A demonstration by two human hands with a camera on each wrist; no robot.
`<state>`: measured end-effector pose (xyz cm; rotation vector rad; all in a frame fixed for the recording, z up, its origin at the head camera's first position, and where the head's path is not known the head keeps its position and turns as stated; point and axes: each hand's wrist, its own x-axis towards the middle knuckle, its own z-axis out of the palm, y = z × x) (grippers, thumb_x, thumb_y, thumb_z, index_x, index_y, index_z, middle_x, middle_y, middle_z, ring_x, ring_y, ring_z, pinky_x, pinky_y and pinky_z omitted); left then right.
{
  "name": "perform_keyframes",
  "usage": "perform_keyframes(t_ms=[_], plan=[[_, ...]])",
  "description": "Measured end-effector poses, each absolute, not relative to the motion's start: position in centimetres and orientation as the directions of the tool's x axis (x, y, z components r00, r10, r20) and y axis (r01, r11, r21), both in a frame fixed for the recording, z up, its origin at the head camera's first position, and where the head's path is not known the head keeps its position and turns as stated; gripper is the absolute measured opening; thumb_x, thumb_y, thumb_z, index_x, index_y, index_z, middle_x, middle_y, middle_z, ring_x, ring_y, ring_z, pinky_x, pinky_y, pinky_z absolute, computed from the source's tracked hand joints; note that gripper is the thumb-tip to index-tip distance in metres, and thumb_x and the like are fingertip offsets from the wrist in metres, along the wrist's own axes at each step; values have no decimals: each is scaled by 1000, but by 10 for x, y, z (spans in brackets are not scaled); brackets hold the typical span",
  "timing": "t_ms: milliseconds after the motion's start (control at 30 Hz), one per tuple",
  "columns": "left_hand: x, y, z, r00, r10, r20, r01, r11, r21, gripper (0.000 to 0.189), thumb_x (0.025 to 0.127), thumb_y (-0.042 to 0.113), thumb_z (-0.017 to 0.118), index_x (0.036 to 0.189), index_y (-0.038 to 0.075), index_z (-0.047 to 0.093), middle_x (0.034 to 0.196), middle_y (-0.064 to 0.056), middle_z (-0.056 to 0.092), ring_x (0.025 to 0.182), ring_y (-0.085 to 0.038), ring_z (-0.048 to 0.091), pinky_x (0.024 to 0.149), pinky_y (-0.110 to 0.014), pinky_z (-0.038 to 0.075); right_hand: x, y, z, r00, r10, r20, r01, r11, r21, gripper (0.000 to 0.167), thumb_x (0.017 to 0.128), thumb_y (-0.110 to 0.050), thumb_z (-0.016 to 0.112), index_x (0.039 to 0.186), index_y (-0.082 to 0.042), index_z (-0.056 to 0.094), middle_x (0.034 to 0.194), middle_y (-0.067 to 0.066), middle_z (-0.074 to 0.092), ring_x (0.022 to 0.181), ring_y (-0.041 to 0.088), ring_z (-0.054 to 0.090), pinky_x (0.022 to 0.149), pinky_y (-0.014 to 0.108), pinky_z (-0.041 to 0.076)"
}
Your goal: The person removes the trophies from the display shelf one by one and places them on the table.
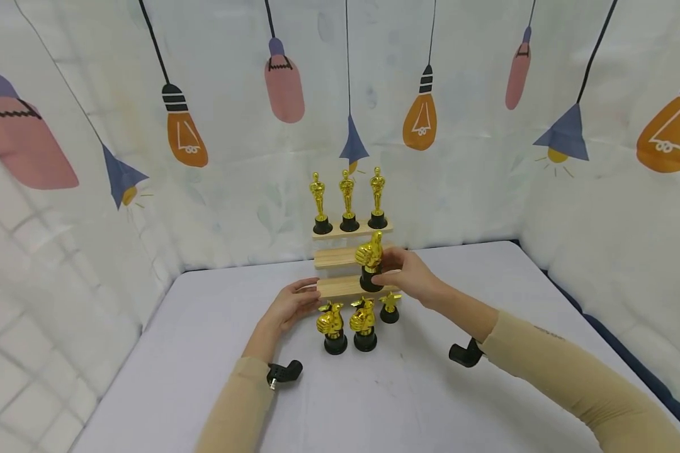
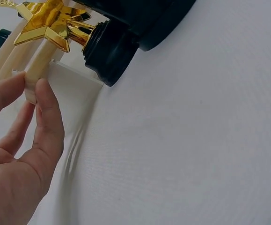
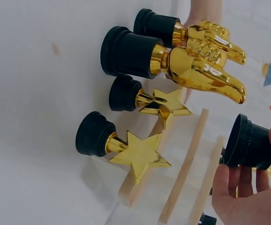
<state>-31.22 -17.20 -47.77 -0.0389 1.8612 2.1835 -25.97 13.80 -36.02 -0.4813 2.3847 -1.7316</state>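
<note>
My right hand (image 1: 415,275) grips a gold thumbs-up trophy (image 1: 369,253) by its black base, holding it upright in front of the tiered wooden stand (image 1: 335,258). In the right wrist view, that trophy's base (image 3: 248,143) sits between thumb and fingers; its gold top is mostly cut off. With thumb and fingertips, my left hand (image 1: 291,306) pinches the left end of the stand's lowest board (image 2: 40,61). Two more thumbs-up trophies (image 1: 334,327) stand on the table before the stand. Star trophies (image 3: 142,154) are behind and beside them, partly hidden in the head view.
Three gold figure trophies (image 1: 348,196) stand in a row on the stand's top board. A white cloth covers the table (image 1: 232,327). Behind it hangs a curtain (image 1: 232,207) printed with lamps and bulbs.
</note>
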Motion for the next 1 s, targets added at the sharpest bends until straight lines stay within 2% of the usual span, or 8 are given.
perform_keyframes(t_ms=[500, 1000], plan=[[-310, -172, -480, -961, 227, -158, -180, -81, 980, 55, 98, 7, 70, 148, -1, 48, 134, -22, 56, 101, -22, 67, 94, -37, 58, -238, 157, -374, -946, -320, 47, -144, 286, -948, 48, 92, -16, 78, 132, 2, 57, 125, 13, 63, 120, 30, 56, 101, 46, 50], [-309, -169, -472, -965, 193, -177, -198, -94, 976, 55, 98, 3, 70, 148, -2, 48, 132, -23, 57, 102, -23, 67, 94, -37, 58, -227, 167, -390, -953, -295, 61, -149, 283, -947, 47, 89, -15, 81, 128, 0, 60, 120, 10, 65, 116, 29, 58, 95, 42, 53]])
